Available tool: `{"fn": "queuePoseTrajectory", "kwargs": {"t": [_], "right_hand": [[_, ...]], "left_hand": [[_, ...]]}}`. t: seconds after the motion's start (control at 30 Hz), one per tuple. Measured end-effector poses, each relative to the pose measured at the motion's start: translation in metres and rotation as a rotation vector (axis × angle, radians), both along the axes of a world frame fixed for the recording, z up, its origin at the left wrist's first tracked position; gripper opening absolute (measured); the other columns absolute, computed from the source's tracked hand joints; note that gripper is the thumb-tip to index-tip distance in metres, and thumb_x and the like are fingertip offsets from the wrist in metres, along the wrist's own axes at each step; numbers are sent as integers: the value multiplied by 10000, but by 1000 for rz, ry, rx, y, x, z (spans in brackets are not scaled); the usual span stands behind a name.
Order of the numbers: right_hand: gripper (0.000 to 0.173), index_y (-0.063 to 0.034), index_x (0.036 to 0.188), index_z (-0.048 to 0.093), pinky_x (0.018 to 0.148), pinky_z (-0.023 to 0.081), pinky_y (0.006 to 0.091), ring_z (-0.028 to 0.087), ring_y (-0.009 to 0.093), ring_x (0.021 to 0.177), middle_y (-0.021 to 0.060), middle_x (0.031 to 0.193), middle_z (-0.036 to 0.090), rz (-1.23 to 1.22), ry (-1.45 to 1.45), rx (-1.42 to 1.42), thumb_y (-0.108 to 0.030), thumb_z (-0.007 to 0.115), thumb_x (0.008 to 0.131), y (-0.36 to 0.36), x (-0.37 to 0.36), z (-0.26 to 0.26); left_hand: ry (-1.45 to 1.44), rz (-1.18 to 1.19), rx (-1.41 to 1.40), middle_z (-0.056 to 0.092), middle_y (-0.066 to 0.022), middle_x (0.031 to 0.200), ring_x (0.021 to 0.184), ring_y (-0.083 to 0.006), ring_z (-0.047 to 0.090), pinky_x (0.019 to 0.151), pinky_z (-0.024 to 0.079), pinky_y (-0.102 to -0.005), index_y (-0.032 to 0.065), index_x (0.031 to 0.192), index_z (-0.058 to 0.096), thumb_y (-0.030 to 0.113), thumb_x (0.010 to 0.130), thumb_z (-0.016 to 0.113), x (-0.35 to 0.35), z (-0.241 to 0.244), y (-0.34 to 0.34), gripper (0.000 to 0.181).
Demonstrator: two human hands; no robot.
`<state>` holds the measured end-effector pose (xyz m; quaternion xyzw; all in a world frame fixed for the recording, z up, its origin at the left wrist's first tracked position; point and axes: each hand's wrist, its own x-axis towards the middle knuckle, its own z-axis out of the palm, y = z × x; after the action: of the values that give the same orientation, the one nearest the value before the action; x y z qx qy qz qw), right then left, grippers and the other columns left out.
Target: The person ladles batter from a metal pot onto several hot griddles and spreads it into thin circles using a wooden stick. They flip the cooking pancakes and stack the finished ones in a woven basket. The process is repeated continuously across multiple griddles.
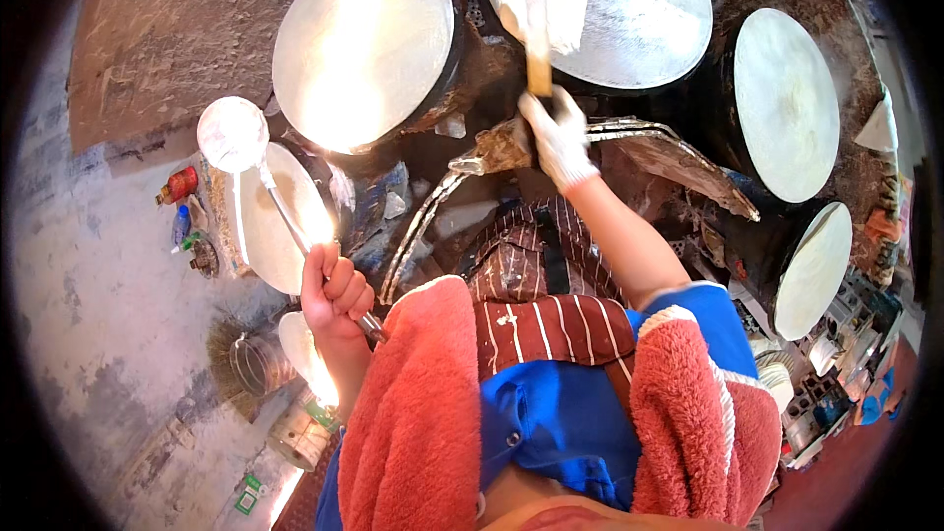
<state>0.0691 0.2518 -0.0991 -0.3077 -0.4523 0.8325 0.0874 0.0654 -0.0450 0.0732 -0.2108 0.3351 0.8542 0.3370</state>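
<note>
My left hand [336,287] is closed around the metal handle of a ladle [233,134], its round bowl coated white and a white stream hanging below it. My right hand [558,134], in a whitish work glove, grips a pale stick or tool handle [538,51], blurred, that reaches over a large round vessel of white material [627,22] at the top. Part of that vessel's surface looks shiny and wet. Another large round white-topped vessel [365,51] stands left of it, in bright glare. Under the ladle is a smaller white round surface [276,221].
Two more white-topped dark vessels [786,105] [813,271] stand at the right. A curved, crusted metal rim [424,225] lies before my body. On the left floor are a red bottle [177,185], a blue bottle [181,225], a brush [228,361] and a can [299,436].
</note>
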Motion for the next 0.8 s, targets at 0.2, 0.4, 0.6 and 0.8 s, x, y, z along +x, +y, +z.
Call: {"fn": "queuePoseTrajectory", "kwargs": {"t": [0.2,0.4,0.6,0.8], "right_hand": [[209,-45,1019,538,361,326,250,405,90,408,17,631,476,-307,-139,-229,-218,527,903,-52,-36,-21],[235,-98,961,579,338,277,244,369,91,380,-3,576,454,-566,-259,-196,-320,517,913,-44,-8,-25],[290,-63,844,600,399,305,265,364,90,428,-14,539,457,-275,-310,-137,-339,525,896,-67,-76,-20],[267,-106,807,500,325,258,249,343,88,365,-11,571,428,-485,-299,-144,-354,503,905,-44,-46,-5]], "left_hand": [[-2,71,-69,213,60,463,343,-62,177,308,193,-236,143,701,351,309,990,334,1,5,-43,334],[-27,92,-98,188,76,453,341,-47,145,296,173,-221,154,678,344,289,995,316,-9,0,-70,345],[-36,69,-15,186,79,450,343,-43,134,297,140,-216,146,698,357,282,999,306,-17,-3,-73,334],[40,-36,-67,216,61,481,361,-52,177,321,170,-225,130,717,364,279,1000,323,-22,1,-74,323]]}}
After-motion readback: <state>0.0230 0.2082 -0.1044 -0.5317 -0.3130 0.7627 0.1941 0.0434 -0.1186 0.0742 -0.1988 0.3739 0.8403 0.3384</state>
